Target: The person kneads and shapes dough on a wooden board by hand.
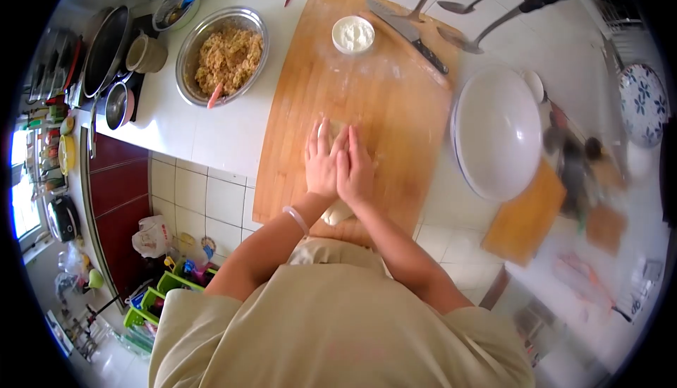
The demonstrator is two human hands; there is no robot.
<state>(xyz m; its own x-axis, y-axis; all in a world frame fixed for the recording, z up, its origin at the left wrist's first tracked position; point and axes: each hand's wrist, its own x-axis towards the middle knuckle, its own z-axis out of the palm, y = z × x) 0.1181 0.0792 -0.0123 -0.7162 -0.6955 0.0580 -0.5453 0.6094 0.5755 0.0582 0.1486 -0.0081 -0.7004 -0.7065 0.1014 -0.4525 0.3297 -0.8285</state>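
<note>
My left hand lies palm down, fingers stretched out, on a piece of pale dough. Right beside it, my right hand presses on the same dough with its fingers straight, and the two hands touch. Most of the dough is covered; some shows between the fingertips and below the wrists. Under it is a large wooden board dusted with flour. A small white bowl of flour stands toward the board's far edge. A black-handled knife lies near a wooden rolling pin at the far right.
Left of the board sits a steel bowl of minced filling with a pinkish handle sticking out. On the right are a big white basin and a smaller wooden board. Ladles hang at the back; pans stand far left.
</note>
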